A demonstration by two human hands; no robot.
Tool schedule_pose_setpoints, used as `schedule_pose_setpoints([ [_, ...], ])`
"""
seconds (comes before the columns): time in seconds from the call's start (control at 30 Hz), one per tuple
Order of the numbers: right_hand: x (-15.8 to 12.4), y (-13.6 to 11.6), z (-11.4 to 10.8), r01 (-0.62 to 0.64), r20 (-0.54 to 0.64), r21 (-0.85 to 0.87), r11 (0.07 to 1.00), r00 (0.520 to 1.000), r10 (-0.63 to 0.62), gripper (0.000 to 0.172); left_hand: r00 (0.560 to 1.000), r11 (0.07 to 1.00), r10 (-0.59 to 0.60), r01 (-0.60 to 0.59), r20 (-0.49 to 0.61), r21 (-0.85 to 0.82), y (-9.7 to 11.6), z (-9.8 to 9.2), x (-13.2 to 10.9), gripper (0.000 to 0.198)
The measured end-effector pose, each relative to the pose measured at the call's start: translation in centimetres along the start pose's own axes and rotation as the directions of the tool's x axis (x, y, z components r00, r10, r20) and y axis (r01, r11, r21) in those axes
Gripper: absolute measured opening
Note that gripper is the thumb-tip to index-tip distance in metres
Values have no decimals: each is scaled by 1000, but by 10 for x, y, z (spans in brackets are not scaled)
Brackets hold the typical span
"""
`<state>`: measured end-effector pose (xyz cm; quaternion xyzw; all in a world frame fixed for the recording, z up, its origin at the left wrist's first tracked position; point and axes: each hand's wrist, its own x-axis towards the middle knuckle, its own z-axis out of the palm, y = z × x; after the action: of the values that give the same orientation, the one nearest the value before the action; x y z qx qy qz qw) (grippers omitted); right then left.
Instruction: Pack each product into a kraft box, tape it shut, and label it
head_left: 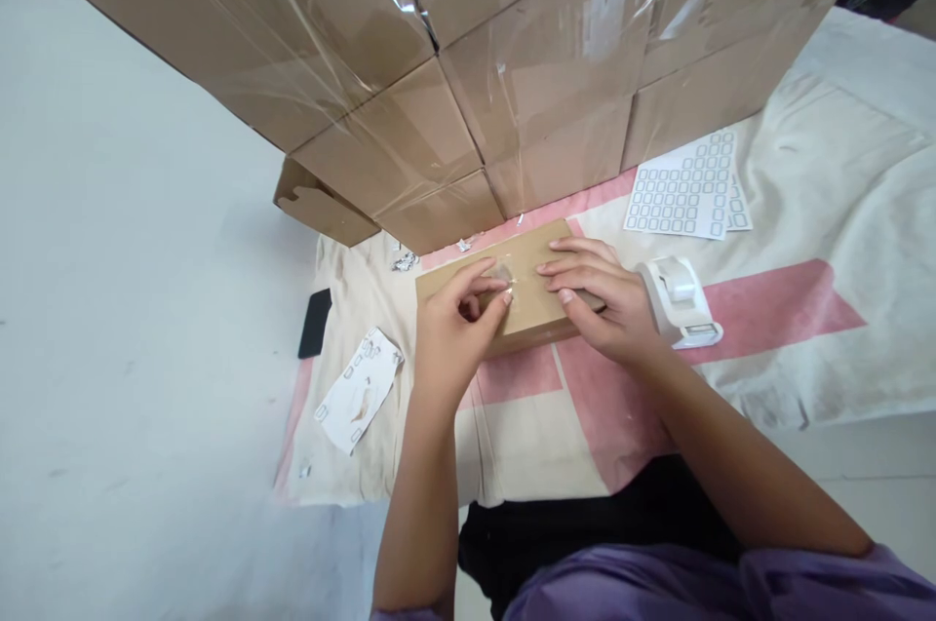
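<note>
A small closed cardboard box point(527, 317) lies on the cloth in front of me. A shiny, see-through piece of tape point(514, 272) shows on its top, near the middle. My left hand point(468, 314) bends over the box's left part, thumb and forefinger pinched together at the edge of this tape. Its other fingers are curled and partly hidden. My right hand point(596, 290) rests with outstretched fingers on the right part of the box top. A white tape dispenser point(679, 299) stands just right of my right wrist.
Stacked cardboard boxes point(556, 95) wrapped in clear film rise behind the work spot. An open box point(326, 202) juts out at their left. Label sheets point(680, 192) lie back right, a torn label sheet point(360, 392) and black phone-like slab point(315, 323) left. Foil-like scraps point(405, 261) lie nearby.
</note>
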<state>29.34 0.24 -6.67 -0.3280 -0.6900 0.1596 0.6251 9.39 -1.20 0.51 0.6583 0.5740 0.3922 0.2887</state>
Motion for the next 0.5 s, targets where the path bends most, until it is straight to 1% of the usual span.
schedule_pose_setpoints([
  [0.1, 0, 0, 0, -6, 8, -15, 1000, 1000, 6, 15, 999, 992, -48, 45, -23, -116, 1, -1, -1, 33],
  [0.2, 0, 1, 0, 1, 6, -16, 1000, 1000, -1, 14, 994, 969, -106, 105, 6, -222, 2, -4, -1, 37],
  [0.37, 2, -1, -2, 2, 21, -31, 1000, 1000, -2, 15, 986, 949, -157, 165, 51, -268, 2, -10, 3, 44],
  [0.5, 2, -1, -2, 5, 20, -25, 1000, 1000, -5, 14, 968, 925, -214, 244, 131, -291, 7, -15, 5, 52],
])
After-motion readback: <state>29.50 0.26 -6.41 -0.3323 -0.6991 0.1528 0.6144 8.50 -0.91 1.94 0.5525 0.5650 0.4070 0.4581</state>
